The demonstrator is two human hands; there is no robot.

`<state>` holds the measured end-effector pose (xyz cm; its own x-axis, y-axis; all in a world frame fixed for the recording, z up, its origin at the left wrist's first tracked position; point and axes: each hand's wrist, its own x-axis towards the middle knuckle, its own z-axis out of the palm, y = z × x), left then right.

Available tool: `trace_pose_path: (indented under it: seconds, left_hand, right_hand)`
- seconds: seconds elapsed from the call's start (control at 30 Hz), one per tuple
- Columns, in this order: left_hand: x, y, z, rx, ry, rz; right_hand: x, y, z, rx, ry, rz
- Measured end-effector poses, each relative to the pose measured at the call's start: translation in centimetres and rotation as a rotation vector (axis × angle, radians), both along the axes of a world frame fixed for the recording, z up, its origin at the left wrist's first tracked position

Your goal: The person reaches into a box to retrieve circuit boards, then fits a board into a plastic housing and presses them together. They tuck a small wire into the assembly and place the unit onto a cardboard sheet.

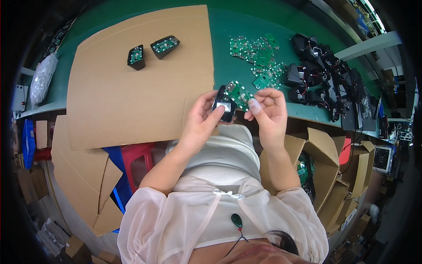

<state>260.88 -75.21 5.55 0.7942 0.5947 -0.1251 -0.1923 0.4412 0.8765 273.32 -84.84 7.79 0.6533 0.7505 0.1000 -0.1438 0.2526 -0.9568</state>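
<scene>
Tabletop (226,31), green: 1. Cardboard sheet (140,101), lying on it: 1. Black housings (302,75), heaped at right: many, overlapping, exact count unclear. Loose green circuit boards (263,57), piled alongside: many, likewise. Left hand (198,122): 1, fingers curled around one black casing (227,116). Right hand (272,119): 1, fingers pinching one green board (239,94), which overlaps the casing between the hands. Board-fitted housings (165,45), on the sheet: 2.

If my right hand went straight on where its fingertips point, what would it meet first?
Beyond the green board it holds, your right hand would likely meet the black case in your left hand; depth is unclear.
</scene>
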Motion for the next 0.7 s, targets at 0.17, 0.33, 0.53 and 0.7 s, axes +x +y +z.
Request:
trace_pose_path:
  seconds: [0.17,0.33,0.53,0.7]
  left_hand:
    - [0.3,-0.3,-0.2,0.013,0.009,0.006]
    - [0.7,-0.7,-0.2,0.020,0.028,0.022]
    - [1.2,-1.1,0.3,0.007,0.003,0.042]
    - [1.5,-1.4,1.0,0.070,-0.020,0.072]
  right_hand:
    - [0.3,0.1,0.0,-0.008,-0.007,-0.013]
    - [0.8,0.2,-0.2,-0.001,0.003,0.014]
    - [0.9,-0.8,-0.3,-0.066,0.014,0.032]
    - [-0.3,-1.3,-0.8,-0.092,-0.059,0.063]
